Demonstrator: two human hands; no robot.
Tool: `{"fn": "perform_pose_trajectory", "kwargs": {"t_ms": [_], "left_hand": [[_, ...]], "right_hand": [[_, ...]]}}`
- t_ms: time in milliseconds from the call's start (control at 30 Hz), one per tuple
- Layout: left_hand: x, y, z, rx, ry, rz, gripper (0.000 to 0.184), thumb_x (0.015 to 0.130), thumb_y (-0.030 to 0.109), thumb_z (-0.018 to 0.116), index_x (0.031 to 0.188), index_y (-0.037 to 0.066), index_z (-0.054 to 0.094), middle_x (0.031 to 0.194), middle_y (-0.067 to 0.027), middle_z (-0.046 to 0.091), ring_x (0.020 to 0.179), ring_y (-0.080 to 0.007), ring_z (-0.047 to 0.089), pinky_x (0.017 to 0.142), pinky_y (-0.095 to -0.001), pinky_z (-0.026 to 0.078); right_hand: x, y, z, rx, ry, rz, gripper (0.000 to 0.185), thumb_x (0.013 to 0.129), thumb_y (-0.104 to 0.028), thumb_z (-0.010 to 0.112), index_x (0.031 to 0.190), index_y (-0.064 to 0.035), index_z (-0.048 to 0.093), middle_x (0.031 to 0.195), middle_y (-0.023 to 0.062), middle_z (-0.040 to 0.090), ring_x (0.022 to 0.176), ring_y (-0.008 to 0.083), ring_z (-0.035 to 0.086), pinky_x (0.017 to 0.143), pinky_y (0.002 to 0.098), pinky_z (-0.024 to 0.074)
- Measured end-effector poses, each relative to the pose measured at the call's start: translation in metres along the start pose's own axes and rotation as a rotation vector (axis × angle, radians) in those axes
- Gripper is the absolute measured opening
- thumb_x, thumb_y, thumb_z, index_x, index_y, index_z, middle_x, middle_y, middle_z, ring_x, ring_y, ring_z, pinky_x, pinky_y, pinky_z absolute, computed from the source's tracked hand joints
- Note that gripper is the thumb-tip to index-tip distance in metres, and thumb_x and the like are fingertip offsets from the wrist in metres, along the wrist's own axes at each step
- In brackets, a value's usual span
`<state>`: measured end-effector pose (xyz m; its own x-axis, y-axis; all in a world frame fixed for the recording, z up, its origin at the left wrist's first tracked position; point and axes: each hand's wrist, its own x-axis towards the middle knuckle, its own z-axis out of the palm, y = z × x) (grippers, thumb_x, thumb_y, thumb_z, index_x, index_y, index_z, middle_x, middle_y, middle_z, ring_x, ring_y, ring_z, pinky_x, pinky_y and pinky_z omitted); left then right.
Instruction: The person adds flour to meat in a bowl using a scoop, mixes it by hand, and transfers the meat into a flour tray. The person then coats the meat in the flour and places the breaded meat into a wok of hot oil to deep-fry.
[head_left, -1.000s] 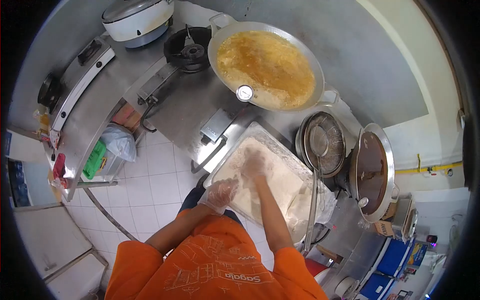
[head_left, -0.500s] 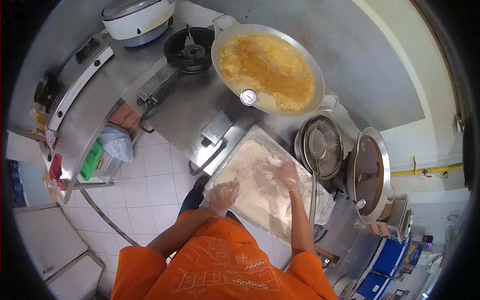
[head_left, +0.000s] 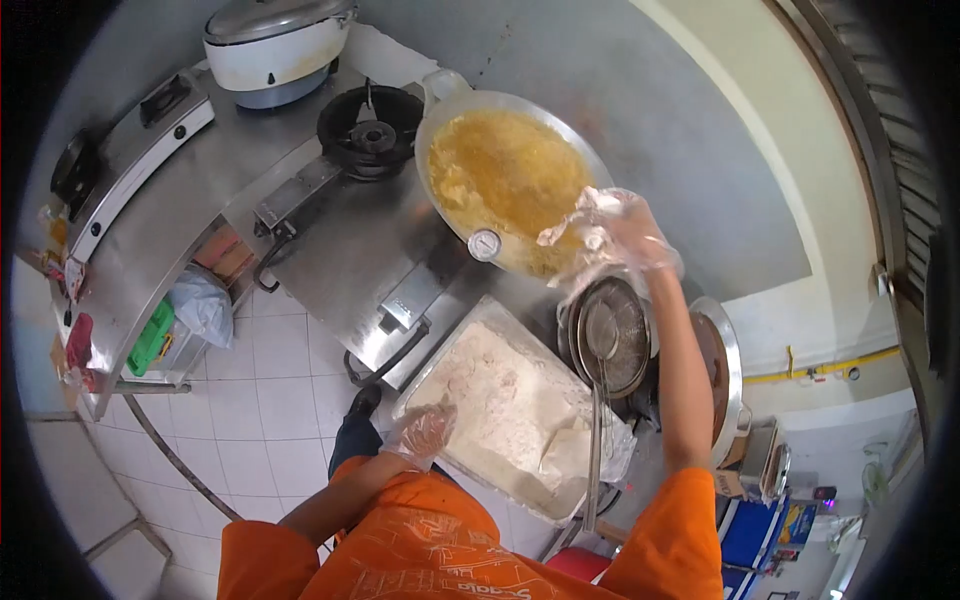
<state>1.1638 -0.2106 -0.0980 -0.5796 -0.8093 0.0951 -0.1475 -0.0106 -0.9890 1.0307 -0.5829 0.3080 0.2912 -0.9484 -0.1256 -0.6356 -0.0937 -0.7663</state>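
My right hand [head_left: 635, 232], in a clear plastic glove, is raised at the near right side of the large wok [head_left: 590, 170] of bubbling oil. Its fingers are closed around a pale, flour-coated piece of food [head_left: 592, 235] whose exact kind I cannot make out. My left hand [head_left: 420, 436], gloved and dusted with flour, is at the left edge of the metal tray [head_left: 560, 515]. Its fingers are loosely extended, and I see nothing in them. White flour [head_left: 500, 390] covers the tray, with part of a clear plastic sheet at its right side.
A dial thermometer [head_left: 484, 245] sits on the wok's near rim. Round wire strainers [head_left: 612, 335] rest right of the tray, their long handle reaching along it. A second pan [head_left: 728, 350] of dark liquid stands farther right. Behind left are a burner [head_left: 370, 135] and a rice cooker [head_left: 275, 60].
My right hand has risen from the flour tray to the wok's edge, carrying a coated piece. My left hand stays by the tray's left edge. The view has shifted somewhat.
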Motion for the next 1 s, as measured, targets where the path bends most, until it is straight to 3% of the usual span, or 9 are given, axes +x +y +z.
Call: {"fn": "perform_pose_trajectory", "kwargs": {"t_ms": [133, 267, 433, 467, 567, 667, 833, 900, 1000], "left_hand": [[0.014, 0.02, -0.021, -0.509, 0.062, -0.73, 0.045, 0.094, 0.034, 0.051, 0.129, 0.006, 0.055, 0.116, -0.0093, 0.06, 0.091, -0.0296, 0.061, 0.077, -0.0477, 0.054], [0.015, 0.013, -0.006, -0.391, 0.135, -0.673, 0.035, 0.094, 0.025, 0.052, 0.123, 0.006, 0.059, 0.101, -0.0063, 0.066, 0.077, -0.0232, 0.064, 0.075, -0.0463, 0.053], [0.022, 0.049, -0.03, -0.857, 0.101, -0.977, 0.042, 0.091, 0.015, 0.05, 0.131, 0.003, 0.052, 0.109, -0.0122, 0.065, 0.087, -0.027, 0.065, 0.078, -0.0457, 0.054], [0.013, 0.05, -0.027, -0.938, 0.1, -0.844, 0.043, 0.09, 0.014, 0.05, 0.131, 0.003, 0.052, 0.111, -0.014, 0.064, 0.09, -0.028, 0.065, 0.079, -0.0448, 0.053], [-0.001, 0.034, -0.015, -0.995, 0.002, -0.406, 0.043, 0.092, 0.023, 0.049, 0.131, 0.005, 0.054, 0.123, -0.0148, 0.059, 0.104, -0.0301, 0.059, 0.084, -0.0466, 0.049], [0.013, -0.117, 0.012, -1.253, -0.249, 0.198, 0.044, 0.094, 0.028, 0.047, 0.133, 0.008, 0.053, 0.135, -0.0141, 0.053, 0.113, -0.0303, 0.055, 0.09, -0.047, 0.045], [0.07, -0.045, 0.021, -1.793, -0.238, -0.312, 0.053, 0.09, 0.015, 0.049, 0.142, 0.008, 0.041, 0.146, -0.019, 0.04, 0.132, -0.0387, 0.041, 0.107, -0.0465, 0.037], [0.104, -0.052, 0.027, -1.676, -0.274, -0.363, 0.052, 0.09, 0.013, 0.05, 0.141, 0.008, 0.042, 0.145, -0.0191, 0.041, 0.133, -0.0372, 0.04, 0.107, -0.0468, 0.037], [0.126, -0.032, 0.028, -1.652, -0.291, -0.442, 0.044, 0.089, 0.012, 0.053, 0.132, 0.008, 0.049, 0.133, -0.0183, 0.05, 0.123, -0.0325, 0.049, 0.101, -0.0463, 0.041]], "right_hand": [[0.129, 0.09, 0.032, -0.34, 0.14, -0.287, 0.036, 0.079, -0.031, 0.076, 0.098, -0.0018, 0.07, 0.084, 0.0139, 0.072, 0.077, 0.0229, 0.068, 0.067, 0.036, 0.0516], [0.173, 0.089, 0.066, -0.465, 0.21, -0.191, 0.024, 0.084, -0.023, 0.072, 0.097, -0.0026, 0.072, 0.084, 0.0073, 0.071, 0.073, 0.0139, 0.062, 0.071, 0.0329, 0.0504], [0.176, 0.043, -0.024, -1.022, 0.348, -1.006, 0.023, 0.081, -0.013, 0.07, 0.103, -0.008, 0.072, 0.102, 0.01, 0.071, 0.081, 0.0172, 0.068, 0.074, 0.0342, 0.0537], [0.147, 0.001, -0.05, -0.788, 0.21, -0.617, 0.028, 0.081, -0.013, 0.07, 0.109, -0.0085, 0.07, 0.103, 0.008, 0.071, 0.084, 0.0169, 0.067, 0.068, 0.0332, 0.0549], [-0.004, -0.102, -0.085, -0.286, 0.502, -0.258, 0.028, 0.086, -0.02, 0.064, 0.108, -0.0033, 0.07, 0.099, 0.0072, 0.07, 0.078, 0.0138, 0.065, 0.067, 0.029, 0.0535], [-0.136, -0.118, -0.091, -0.207, 0.662, -0.39, 0.039, 0.088, -0.034, 0.068, 0.113, -0.0034, 0.068, 0.102, 0.0065, 0.068, 0.089, 0.0128, 0.062, 0.077, 0.0281, 0.0489], [-0.255, -0.04, 0.018, 0.053, 1.024, 0.102, 0.02, 0.087, -0.018, 0.069, 0.101, -0.0034, 0.071, 0.08, 0.005, 0.065, 0.068, 0.0101, 0.059, 0.057, 0.0235, 0.0466], [-0.264, 0.034, 0.074, 0.318, 0.864, 0.067, 0.018, 0.082, -0.003, 0.069, 0.099, -0.0053, 0.071, 0.09, 0.0068, 0.067, 0.064, 0.0135, 0.062, 0.052, 0.0258, 0.0495], [-0.242, 0.208, 0.152, 0.104, 0.43, 0.472, 0.021, 0.087, -0.015, 0.062, 0.103, -0.0059, 0.072, 0.1, 0.0139, 0.072, 0.09, 0.0208, 0.068, 0.079, 0.0361, 0.0547]]}}
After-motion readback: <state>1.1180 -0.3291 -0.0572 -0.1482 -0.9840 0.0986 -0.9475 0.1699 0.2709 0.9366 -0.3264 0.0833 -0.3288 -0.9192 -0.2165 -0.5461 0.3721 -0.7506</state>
